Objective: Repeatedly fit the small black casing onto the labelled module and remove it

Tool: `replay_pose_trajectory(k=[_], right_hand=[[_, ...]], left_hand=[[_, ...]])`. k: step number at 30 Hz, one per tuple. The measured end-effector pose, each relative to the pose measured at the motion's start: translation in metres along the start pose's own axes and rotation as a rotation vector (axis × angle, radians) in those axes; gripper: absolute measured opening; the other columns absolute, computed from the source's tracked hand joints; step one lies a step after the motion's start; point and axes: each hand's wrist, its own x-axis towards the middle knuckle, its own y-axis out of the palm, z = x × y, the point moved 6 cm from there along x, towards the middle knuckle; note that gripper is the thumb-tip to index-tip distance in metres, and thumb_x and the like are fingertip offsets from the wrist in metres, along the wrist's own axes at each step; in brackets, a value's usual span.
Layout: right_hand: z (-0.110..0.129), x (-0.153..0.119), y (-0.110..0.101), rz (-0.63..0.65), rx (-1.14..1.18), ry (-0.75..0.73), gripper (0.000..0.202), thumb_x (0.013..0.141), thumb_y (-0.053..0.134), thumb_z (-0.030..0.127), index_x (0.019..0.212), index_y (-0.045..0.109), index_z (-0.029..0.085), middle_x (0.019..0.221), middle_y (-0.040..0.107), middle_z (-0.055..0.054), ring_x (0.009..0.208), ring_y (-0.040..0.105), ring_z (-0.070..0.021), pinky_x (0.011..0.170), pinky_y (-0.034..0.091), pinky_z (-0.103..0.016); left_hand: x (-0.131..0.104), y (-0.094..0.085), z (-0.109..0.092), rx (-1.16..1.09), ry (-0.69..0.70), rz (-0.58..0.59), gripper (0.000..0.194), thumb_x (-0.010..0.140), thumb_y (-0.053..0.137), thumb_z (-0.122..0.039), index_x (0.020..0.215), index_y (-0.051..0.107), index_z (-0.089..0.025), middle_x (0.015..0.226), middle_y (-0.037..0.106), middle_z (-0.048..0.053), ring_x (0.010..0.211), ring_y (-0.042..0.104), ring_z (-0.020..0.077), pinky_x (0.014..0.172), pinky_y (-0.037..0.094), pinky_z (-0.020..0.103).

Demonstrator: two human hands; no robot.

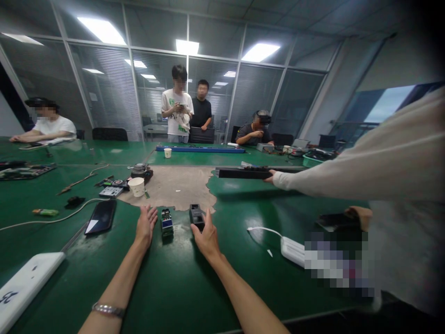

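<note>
My right hand (207, 235) grips a black plastic device casing (196, 215) with slots at its top, thumb on the near side and fingers along the right edge. To the left of it, a small circuit board assembly (167, 223) with a blue part lies on the green table. My left hand (146, 225) rests beside that board with its fingers stretched out and nothing in them. Left of this hand, a black smartphone (100, 217) lies on the table.
A brown sheet (177, 183) lies ahead, with a paper cup (136, 186) and loose parts at its left. At right, another person's hand (271, 176) holds a long black bar (243, 173). A white power strip (294, 250) lies nearer; a white box (31, 287) is front left.
</note>
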Motion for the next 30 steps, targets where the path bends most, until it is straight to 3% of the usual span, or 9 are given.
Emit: replay_pose_trajectory(k=[5,9,12,22,30], right_hand=[[0.036,0.008,0.005,-0.007,0.125,-0.046,0.08,0.08,0.06,0.028,0.144,0.013,0.014,0.126,0.055,-0.012,0.115,0.053,-0.0234,0.096,0.042,-0.036],[0.067,0.012,0.027,0.036,0.186,-0.105,0.082,0.079,0.061,0.027,0.144,0.012,0.013,0.126,0.055,-0.012,0.113,0.054,-0.0228,0.094,0.043,-0.033],[0.076,0.011,0.045,0.081,0.162,-0.113,0.086,0.079,0.061,0.027,0.145,0.008,0.012,0.123,0.056,-0.013,0.11,0.056,-0.0234,0.091,0.045,-0.033],[0.078,0.006,0.072,0.153,-0.026,-0.06,0.09,0.076,0.063,0.031,0.144,0.009,0.005,0.112,0.061,-0.018,0.101,0.06,-0.0291,0.084,0.047,-0.037],[0.057,-0.018,0.08,0.171,-0.053,-0.098,0.093,0.074,0.064,0.028,0.144,0.008,0.006,0.119,0.056,-0.02,0.106,0.056,-0.03,0.088,0.046,-0.039]], left_hand=[[0.001,0.0,0.001,0.005,0.008,0.02,0.067,0.085,0.034,-0.061,0.133,0.039,-0.014,0.13,0.049,0.018,0.118,0.05,0.0208,0.099,0.037,0.034],[-0.001,0.0,0.0,0.009,0.0,0.013,0.068,0.085,0.034,-0.062,0.133,0.04,-0.015,0.13,0.049,0.018,0.118,0.05,0.0207,0.098,0.037,0.034],[-0.002,0.0,-0.001,0.009,-0.017,0.004,0.067,0.085,0.032,-0.062,0.133,0.041,-0.016,0.13,0.049,0.017,0.118,0.049,0.0207,0.098,0.037,0.034],[-0.001,0.0,-0.001,-0.001,-0.011,-0.006,0.068,0.085,0.033,-0.062,0.133,0.04,-0.015,0.13,0.05,0.017,0.117,0.05,0.0204,0.097,0.038,0.033],[-0.002,0.001,-0.002,0.006,0.011,0.006,0.067,0.085,0.033,-0.061,0.133,0.041,-0.014,0.129,0.051,0.017,0.117,0.051,0.0202,0.098,0.038,0.032]])
